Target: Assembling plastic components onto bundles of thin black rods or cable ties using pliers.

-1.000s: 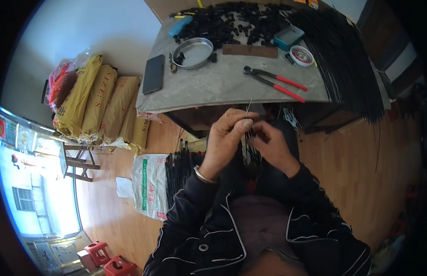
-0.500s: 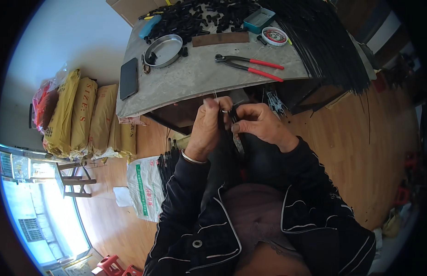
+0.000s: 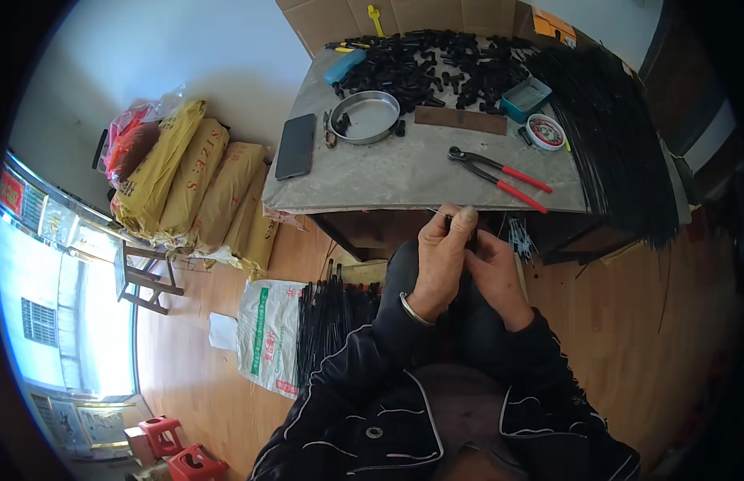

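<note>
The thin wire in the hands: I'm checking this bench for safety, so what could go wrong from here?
1. The thin wire sticks out past the left hand and right hand, both bare; its end might prick a finger.
2. The red-handled pincers lie near the table front edge, just above the hands, and could be knocked off.

Bright daylight from glazed doorway point(image 3: 63, 297) at lower left, blown out there. Soft shadows under table point(image 3: 404, 172). Strong fisheye bending, black vignette at rim.
</note>
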`<state>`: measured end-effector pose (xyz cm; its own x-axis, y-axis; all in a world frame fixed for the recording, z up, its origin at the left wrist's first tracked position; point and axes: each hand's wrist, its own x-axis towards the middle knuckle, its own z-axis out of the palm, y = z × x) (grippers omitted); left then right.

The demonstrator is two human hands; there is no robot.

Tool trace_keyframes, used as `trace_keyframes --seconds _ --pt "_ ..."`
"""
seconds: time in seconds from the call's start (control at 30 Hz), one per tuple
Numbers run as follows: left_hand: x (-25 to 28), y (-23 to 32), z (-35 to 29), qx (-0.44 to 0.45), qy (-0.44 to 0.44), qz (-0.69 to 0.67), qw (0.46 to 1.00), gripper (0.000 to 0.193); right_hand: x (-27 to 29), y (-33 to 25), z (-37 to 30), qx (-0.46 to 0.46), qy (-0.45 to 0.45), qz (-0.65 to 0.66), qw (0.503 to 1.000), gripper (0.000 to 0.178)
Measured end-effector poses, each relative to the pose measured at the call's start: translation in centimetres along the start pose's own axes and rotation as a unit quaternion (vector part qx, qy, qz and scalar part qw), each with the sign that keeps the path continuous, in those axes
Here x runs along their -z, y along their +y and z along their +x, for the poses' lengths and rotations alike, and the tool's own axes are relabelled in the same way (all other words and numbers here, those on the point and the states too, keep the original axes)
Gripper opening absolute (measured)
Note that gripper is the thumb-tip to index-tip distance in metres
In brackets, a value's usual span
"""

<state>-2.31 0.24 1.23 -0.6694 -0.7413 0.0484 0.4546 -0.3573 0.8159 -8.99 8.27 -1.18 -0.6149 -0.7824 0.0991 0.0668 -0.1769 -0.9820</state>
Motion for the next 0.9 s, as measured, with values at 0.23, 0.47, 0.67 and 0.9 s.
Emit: trace_keyframes --seconds 0.23,0.47,0.67,0.9 --pt "4.4 3.1 6.9 -0.093 -0.027 0.306 0.947 0.021 1.0 0.2 1.8 -0.086 -0.022 0.041 0.995 0.011" --pt "15.4 9.4 23.9 -0.299 0.045 0.798 0.521 0.021 1.8 1.9 2.5 -0.123 -0.067 0.084 0.987 0.012" --pt "16.0 9.1 26.8 -0.216 -0.050 0.875 0.430 0.023 2.8 2.0 2.9 -0.147 -0.075 0.078 0.983 0.009" --pt "10.0 8.6 22.3 -0.158 -0.115 0.639 0.744 0.018 2.7 2.0 3.1 -0.161 -0.056 0.083 0.982 0.011"
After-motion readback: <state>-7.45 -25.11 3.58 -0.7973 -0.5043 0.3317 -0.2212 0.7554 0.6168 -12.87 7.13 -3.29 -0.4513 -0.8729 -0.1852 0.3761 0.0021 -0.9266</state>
